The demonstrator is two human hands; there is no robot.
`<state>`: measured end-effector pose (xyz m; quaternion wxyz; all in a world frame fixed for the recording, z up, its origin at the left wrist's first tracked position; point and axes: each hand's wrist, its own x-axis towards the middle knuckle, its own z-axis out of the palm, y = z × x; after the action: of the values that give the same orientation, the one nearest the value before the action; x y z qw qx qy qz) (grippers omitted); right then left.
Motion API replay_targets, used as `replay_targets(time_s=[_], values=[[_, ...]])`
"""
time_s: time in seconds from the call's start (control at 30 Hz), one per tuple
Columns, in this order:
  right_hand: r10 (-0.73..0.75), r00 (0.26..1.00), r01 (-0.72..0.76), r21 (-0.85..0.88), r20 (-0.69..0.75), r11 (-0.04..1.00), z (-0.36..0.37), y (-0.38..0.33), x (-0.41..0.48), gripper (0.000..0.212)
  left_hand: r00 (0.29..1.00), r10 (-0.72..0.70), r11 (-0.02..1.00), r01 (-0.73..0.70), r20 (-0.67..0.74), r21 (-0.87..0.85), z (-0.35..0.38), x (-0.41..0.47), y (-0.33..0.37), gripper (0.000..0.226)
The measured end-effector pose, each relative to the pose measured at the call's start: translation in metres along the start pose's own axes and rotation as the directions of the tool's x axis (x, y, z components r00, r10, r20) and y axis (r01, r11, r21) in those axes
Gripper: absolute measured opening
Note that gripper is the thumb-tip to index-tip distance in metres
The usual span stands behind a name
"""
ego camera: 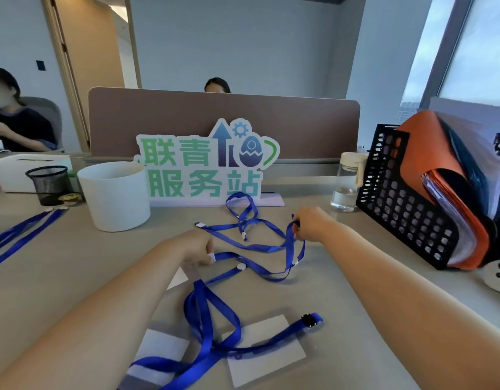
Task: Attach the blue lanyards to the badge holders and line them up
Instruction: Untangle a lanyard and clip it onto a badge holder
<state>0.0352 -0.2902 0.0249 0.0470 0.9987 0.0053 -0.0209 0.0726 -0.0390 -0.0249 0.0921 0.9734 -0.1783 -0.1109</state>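
A tangle of blue lanyards (pixel 251 246) lies across the middle of the desk. My left hand (pixel 196 249) pinches a white clip at one lanyard's end. My right hand (pixel 310 225) grips a loop of the blue strap further right. Near the front edge, two clear badge holders with white cards (pixel 271 358) (pixel 161 353) lie under another blue lanyard (pixel 206 327), whose black buckle (pixel 309 320) points right. A further white card (pixel 177 278) peeks out below my left wrist.
Two more blue lanyards (pixel 20 235) lie stretched at the left edge. A white cup (pixel 116 195), a black mesh pen pot (pixel 50 184), a standing sign (pixel 206 164), a water bottle (pixel 346 184) and a black file rack (pixel 412 201) ring the work area. Two people sit beyond.
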Motion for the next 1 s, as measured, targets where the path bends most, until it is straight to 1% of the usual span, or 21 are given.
replay_targets(time_s=[0.07, 0.13, 0.23, 0.3, 0.37, 0.4, 0.47, 0.53, 0.6, 0.67, 0.7, 0.77, 0.8, 0.87, 0.93, 1.0], values=[[-0.016, 0.998, 0.016, 0.000, 0.061, 1.000, 0.000, -0.001, -0.004, 0.025, 0.997, 0.048, 0.998, -0.049, -0.054, -0.034, -0.003, -0.004, -0.003, 0.016], [-0.043, 0.990, 0.038, 0.036, 0.134, 0.999, -0.003, -0.003, -0.006, 0.036, 0.991, 0.084, 0.991, -0.094, -0.106, -0.097, -0.007, -0.011, -0.005, 0.021], [-0.141, 0.966, 0.114, 0.133, 0.217, 0.985, -0.017, -0.018, -0.012, 0.064, 0.977, 0.086, 0.938, -0.145, -0.193, -0.314, -0.014, -0.026, -0.012, 0.013], [-0.277, 0.938, 0.213, 0.284, 0.208, 0.935, -0.031, -0.036, -0.021, 0.071, 0.965, 0.089, 0.858, -0.201, -0.247, -0.472, -0.023, -0.039, -0.014, 0.007], [-0.398, 0.905, 0.282, 0.486, 0.151, 0.827, -0.042, -0.059, -0.029, 0.069, 0.943, 0.097, 0.792, -0.266, -0.318, -0.549, -0.034, -0.053, -0.013, 0.005], [-0.430, 0.895, 0.294, 0.572, 0.115, 0.766, -0.045, -0.072, -0.032, 0.067, 0.928, 0.102, 0.770, -0.302, -0.359, -0.563, -0.039, -0.060, -0.013, 0.007], [-0.443, 0.896, 0.297, 0.686, 0.041, 0.664, -0.048, -0.095, -0.034, 0.060, 0.897, 0.106, 0.752, -0.355, -0.429, -0.556, -0.049, -0.073, -0.012, 0.012], [-0.435, 0.900, 0.326, 0.725, -0.041, 0.607, -0.048, -0.113, -0.033, 0.046, 0.877, 0.094, 0.762, -0.368, -0.471, -0.533, -0.058, -0.086, -0.013, 0.012], [-0.424, 0.897, 0.370, 0.736, -0.124, 0.567, -0.050, -0.124, -0.032, 0.027, 0.860, 0.073, 0.764, -0.374, -0.505, -0.526, -0.065, -0.100, -0.017, 0.015], [-0.431, 0.887, 0.381, 0.787, -0.164, 0.485, -0.052, -0.130, -0.030, 0.014, 0.842, 0.027, 0.766, -0.364, -0.539, -0.530, -0.073, -0.113, -0.025, 0.015], [-0.449, 0.878, 0.371, 0.827, -0.166, 0.421, -0.054, -0.133, -0.029, 0.010, 0.831, -0.011, 0.769, -0.349, -0.557, -0.535, -0.077, -0.120, -0.030, 0.013], [-0.498, 0.852, 0.356, 0.877, -0.163, 0.323, -0.060, -0.139, -0.028, 0.015, 0.802, -0.104, 0.754, -0.321, -0.588, -0.572, -0.084, -0.132, -0.042, 0.013], [-0.523, 0.837, 0.361, 0.882, -0.162, 0.304, -0.064, -0.143, -0.029, 0.019, 0.790, -0.154, 0.732, -0.312, -0.593, -0.605, -0.087, -0.138, -0.048, 0.016], [-0.566, 0.807, 0.393, 0.869, -0.169, 0.300, -0.073, -0.155, -0.032, 0.024, 0.769, -0.231, 0.684, -0.308, -0.596, -0.662, -0.093, -0.152, -0.060, 0.021], [-0.596, 0.781, 0.439, 0.843, -0.187, 0.310, -0.082, -0.169, -0.035, 0.027, 0.742, -0.285, 0.667, -0.302, -0.607, -0.681, -0.096, -0.167, -0.073, 0.023], [-0.624, 0.756, 0.462, 0.837, -0.199, 0.293, -0.090, -0.186, -0.037, 0.027, 0.711, -0.332, 0.646, -0.308, -0.620, -0.698, -0.098, -0.181, -0.085, 0.023]])
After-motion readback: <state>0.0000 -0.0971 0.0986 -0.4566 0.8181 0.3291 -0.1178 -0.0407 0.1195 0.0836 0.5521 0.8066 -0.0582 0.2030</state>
